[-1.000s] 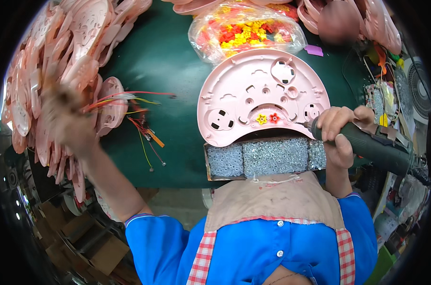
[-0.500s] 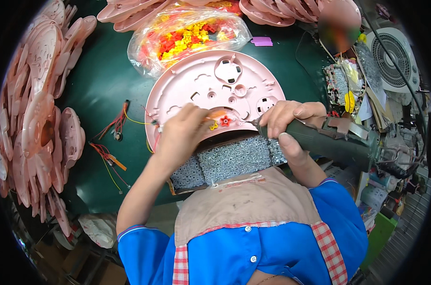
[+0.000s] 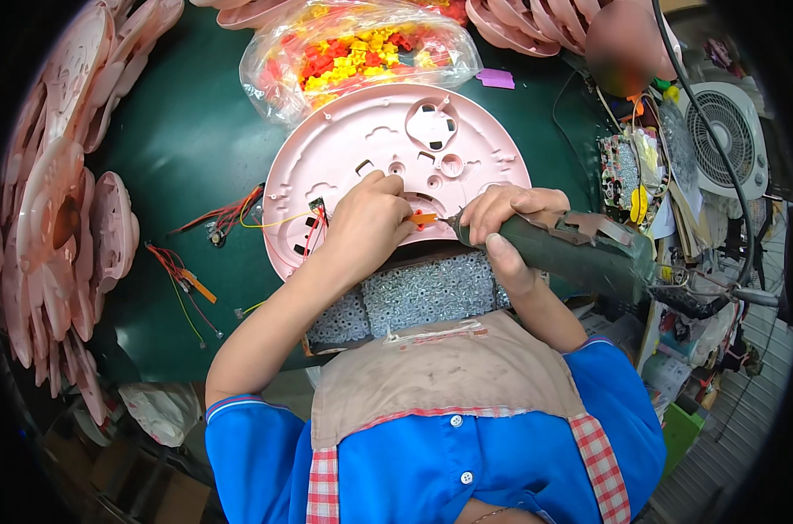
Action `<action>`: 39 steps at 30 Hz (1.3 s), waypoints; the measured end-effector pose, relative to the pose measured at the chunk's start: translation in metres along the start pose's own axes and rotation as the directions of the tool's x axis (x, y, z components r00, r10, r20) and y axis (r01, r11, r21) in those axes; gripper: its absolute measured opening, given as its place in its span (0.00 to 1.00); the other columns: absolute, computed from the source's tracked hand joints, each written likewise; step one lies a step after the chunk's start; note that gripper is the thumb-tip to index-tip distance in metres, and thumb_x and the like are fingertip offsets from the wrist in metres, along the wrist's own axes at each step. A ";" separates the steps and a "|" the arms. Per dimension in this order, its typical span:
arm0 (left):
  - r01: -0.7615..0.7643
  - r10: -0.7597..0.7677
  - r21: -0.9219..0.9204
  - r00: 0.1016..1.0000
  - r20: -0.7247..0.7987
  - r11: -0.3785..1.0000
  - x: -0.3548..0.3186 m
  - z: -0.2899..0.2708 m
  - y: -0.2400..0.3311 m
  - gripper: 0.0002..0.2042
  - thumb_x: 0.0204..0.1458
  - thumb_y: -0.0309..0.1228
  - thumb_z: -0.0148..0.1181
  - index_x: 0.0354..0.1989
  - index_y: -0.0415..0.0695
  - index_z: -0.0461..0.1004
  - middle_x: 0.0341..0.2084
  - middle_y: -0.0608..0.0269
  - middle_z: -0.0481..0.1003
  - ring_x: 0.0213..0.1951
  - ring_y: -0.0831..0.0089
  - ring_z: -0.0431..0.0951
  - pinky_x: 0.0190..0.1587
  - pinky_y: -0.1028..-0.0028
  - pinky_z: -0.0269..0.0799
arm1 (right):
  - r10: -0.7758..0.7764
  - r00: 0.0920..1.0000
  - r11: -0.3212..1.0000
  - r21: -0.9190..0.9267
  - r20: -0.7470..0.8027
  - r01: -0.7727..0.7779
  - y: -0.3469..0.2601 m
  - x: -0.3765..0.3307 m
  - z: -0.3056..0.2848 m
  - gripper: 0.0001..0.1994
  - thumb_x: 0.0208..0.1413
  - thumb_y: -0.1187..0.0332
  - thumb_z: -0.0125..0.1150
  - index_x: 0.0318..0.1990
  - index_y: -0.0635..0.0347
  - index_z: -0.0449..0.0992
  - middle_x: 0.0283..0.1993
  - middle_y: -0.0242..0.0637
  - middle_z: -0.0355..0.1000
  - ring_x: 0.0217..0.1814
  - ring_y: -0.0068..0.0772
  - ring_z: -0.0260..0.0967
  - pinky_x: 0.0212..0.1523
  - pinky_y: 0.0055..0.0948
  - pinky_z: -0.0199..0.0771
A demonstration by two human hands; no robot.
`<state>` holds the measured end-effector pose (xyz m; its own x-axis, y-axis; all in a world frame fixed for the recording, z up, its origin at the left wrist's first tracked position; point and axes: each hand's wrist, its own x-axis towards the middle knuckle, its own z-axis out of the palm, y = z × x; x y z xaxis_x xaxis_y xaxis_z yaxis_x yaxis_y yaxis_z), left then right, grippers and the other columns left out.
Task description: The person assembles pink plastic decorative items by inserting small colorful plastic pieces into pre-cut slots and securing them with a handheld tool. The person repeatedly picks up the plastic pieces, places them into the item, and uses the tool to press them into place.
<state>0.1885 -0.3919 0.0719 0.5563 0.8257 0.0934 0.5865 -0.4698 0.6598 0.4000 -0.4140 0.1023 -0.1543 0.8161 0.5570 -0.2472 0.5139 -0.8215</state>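
A half-round pink plastic shell (image 3: 326,144) lies with its hollow side up in front of me. My left hand (image 3: 370,218) bends over its near edge, fingers pinched on a narrow orange strip (image 3: 424,217). A bit of red plastic shows beneath the strip. My right hand (image 3: 510,218) is wrapped around a dark green powered screwdriver (image 3: 588,258), held nearly level. The tool's tip points left, close to the strip's right end; whether they touch I cannot tell. Thin red and yellow wires run from a small circuit board (image 3: 316,204) at the shell's left side.
Past the shell sits a clear bag (image 3: 274,74) of yellow and red star-shaped pieces. Pink shells (image 3: 51,236) are piled on the left, near loose wire bundles (image 3: 182,278). Close to me is a tray of small metal screws (image 3: 414,293). A white fan (image 3: 720,140) stands right.
My left hand has shifted right and now holds the orange strip over the spot where yellow and red star pieces showed. The screwdriver has moved slightly left.
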 end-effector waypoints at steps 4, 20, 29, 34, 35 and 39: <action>-0.012 0.013 0.016 1.000 -0.002 1.000 0.001 0.004 -0.004 0.07 0.45 0.30 0.74 0.31 0.41 0.87 0.31 0.61 0.76 0.40 0.61 0.76 0.44 0.62 0.76 | 0.003 1.000 1.000 0.000 0.009 -0.003 0.009 -0.003 0.004 0.24 0.55 0.82 0.60 0.57 0.57 0.58 0.28 0.39 0.71 0.30 0.33 0.73 0.36 0.37 0.81; -0.240 0.249 0.075 0.953 -0.175 0.968 -0.053 0.007 0.039 0.11 0.40 0.30 0.72 0.32 0.46 0.79 0.30 0.65 0.71 0.39 0.63 0.73 0.44 0.62 0.69 | 0.369 0.874 0.928 -0.076 0.317 -0.364 -0.043 -0.024 -0.005 0.19 0.48 0.79 0.62 0.50 0.59 0.73 0.26 0.35 0.74 0.29 0.36 0.74 0.37 0.34 0.80; -0.135 0.121 -0.028 0.950 -0.289 0.990 -0.058 0.016 0.047 0.11 0.41 0.28 0.76 0.34 0.47 0.80 0.31 0.68 0.73 0.40 0.65 0.74 0.49 0.61 0.64 | 0.004 0.976 0.971 0.231 0.217 -0.055 -0.062 -0.001 -0.003 0.29 0.53 0.79 0.66 0.63 0.51 0.66 0.28 0.37 0.76 0.31 0.35 0.77 0.38 0.43 0.83; -0.082 0.031 -0.169 0.959 -0.282 0.982 -0.060 0.006 0.048 0.09 0.45 0.28 0.76 0.33 0.46 0.82 0.30 0.67 0.74 0.38 0.64 0.74 0.48 0.63 0.62 | -0.033 0.980 0.952 0.304 0.197 -0.029 -0.064 0.000 -0.009 0.31 0.55 0.79 0.65 0.66 0.52 0.62 0.33 0.39 0.76 0.34 0.36 0.77 0.40 0.43 0.82; -0.069 0.011 -0.193 0.958 -0.285 0.979 -0.060 0.004 0.049 0.08 0.46 0.27 0.75 0.33 0.45 0.83 0.30 0.66 0.75 0.38 0.64 0.74 0.48 0.64 0.62 | -0.052 0.974 0.950 0.311 0.220 -0.020 -0.062 0.000 -0.012 0.32 0.55 0.78 0.65 0.66 0.52 0.60 0.35 0.40 0.76 0.35 0.36 0.76 0.42 0.43 0.82; 0.068 -0.274 -0.707 0.944 -0.182 0.704 -0.062 0.004 0.056 0.05 0.54 0.25 0.71 0.39 0.41 0.86 0.31 0.60 0.79 0.33 0.70 0.76 0.41 0.71 0.68 | -0.134 0.985 0.931 0.354 0.111 0.086 -0.059 0.007 -0.004 0.28 0.56 0.74 0.66 0.63 0.52 0.62 0.33 0.37 0.77 0.32 0.32 0.77 0.39 0.38 0.82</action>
<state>0.1891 -0.4705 0.0997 0.2570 0.9654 0.0432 0.0340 -0.0537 0.9980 0.4169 -0.4372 0.1542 -0.2253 0.7054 0.6720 -0.5823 0.4555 -0.6734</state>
